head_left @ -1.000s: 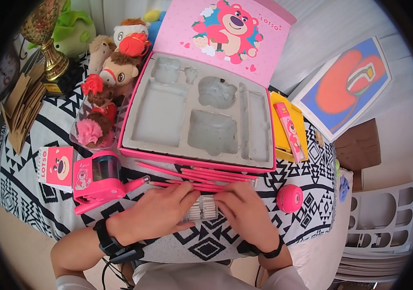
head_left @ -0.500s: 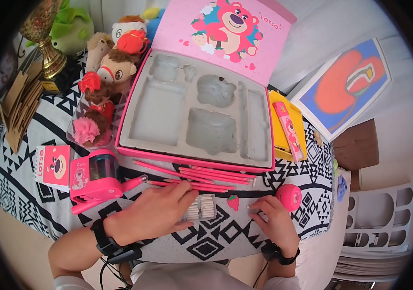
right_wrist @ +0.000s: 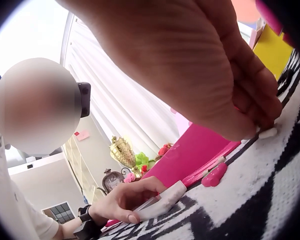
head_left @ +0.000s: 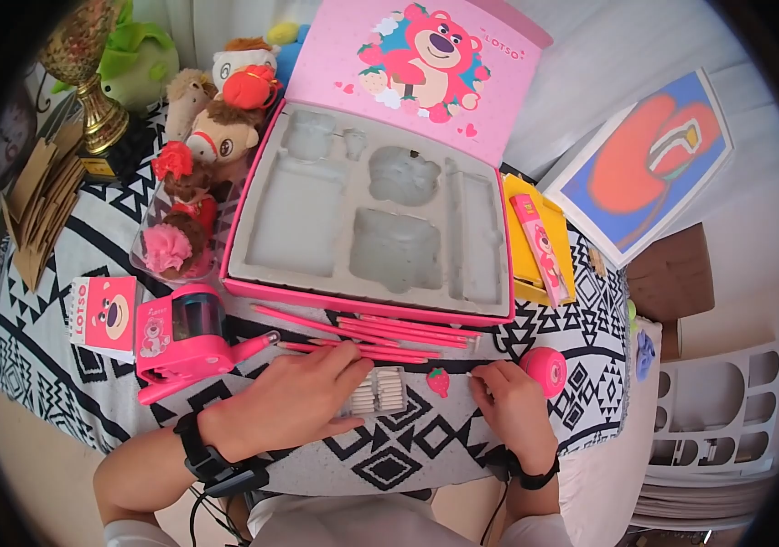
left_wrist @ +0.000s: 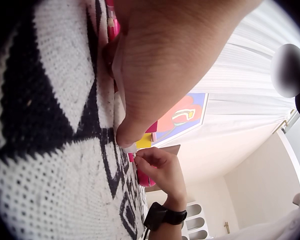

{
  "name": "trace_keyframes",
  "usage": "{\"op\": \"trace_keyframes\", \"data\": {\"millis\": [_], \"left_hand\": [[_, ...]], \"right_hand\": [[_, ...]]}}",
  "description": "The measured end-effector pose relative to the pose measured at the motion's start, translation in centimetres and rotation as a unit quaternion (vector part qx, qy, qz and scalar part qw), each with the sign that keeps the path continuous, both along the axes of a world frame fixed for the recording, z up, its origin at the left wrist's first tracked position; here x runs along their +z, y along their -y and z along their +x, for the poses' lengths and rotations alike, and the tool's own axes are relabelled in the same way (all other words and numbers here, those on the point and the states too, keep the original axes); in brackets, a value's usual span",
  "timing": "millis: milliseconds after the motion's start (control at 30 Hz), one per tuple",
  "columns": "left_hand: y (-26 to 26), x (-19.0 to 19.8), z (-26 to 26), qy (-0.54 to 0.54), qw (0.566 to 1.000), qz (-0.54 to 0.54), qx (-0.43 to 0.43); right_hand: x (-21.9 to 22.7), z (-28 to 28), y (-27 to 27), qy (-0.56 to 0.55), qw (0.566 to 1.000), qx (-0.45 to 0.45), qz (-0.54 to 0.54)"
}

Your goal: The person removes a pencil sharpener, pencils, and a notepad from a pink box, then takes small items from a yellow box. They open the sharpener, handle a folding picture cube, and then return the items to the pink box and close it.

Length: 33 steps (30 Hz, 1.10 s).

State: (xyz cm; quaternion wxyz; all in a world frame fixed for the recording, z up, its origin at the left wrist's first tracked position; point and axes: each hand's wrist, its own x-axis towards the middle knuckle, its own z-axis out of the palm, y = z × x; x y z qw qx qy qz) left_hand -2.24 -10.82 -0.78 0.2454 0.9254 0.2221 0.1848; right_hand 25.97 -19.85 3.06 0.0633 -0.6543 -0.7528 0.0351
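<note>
My left hand (head_left: 289, 406) holds a small clear box (head_left: 380, 392) of short white sticks, fingers along its far side and thumb at its near side. Just right of that box lies a flat strawberry-shaped piece (head_left: 437, 382), pink with a green top. Beyond it, my right hand (head_left: 517, 415) pinches a small white piece (right_wrist: 268, 133) close over the patterned cloth, as the right wrist view shows. A round pink object (head_left: 545, 369) stands right beside the right hand's fingers. Several pink pencils (head_left: 389, 334) lie past the left fingertips.
A pink box (head_left: 367, 303) with a grey moulded insert stands open behind the pencils. To the left are a pink pencil sharpener (head_left: 184, 333) with a crank and a small notebook (head_left: 105, 314). Plush toys (head_left: 225, 137) and a trophy (head_left: 102, 114) fill the back left; a yellow tray (head_left: 524, 264) lies right.
My right hand has left the clear box and moved right, beside the round pink object, with a small white piece in its fingers. The strawberry piece came into view. My left hand stayed at the box.
</note>
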Motion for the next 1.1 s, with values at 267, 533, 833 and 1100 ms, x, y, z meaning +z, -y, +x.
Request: {"op": "trace_keyframes", "data": {"millis": [267, 533, 833, 1100], "left_hand": [[0.0, -0.3, 0.1, -0.003, 1.000, 0.002, 0.000], [0.0, -0.2, -0.1, 0.009, 1.000, -0.012, -0.005], [0.0, -0.3, 0.1, 0.007, 1.000, -0.006, -0.005], [0.0, 0.0, 0.1, 0.001, 1.000, -0.005, -0.003]], "right_hand": [[1.3, -3.4, -1.9, -0.112, 0.991, 0.045, 0.057], [-0.7, -6.7, -3.7, -0.122, 0.979, 0.158, 0.044], [-0.9, -6.3, -3.4, -0.105, 0.979, 0.173, 0.031], [-0.6, -6.3, -3.3, -0.070, 0.983, 0.170, 0.027]]}}
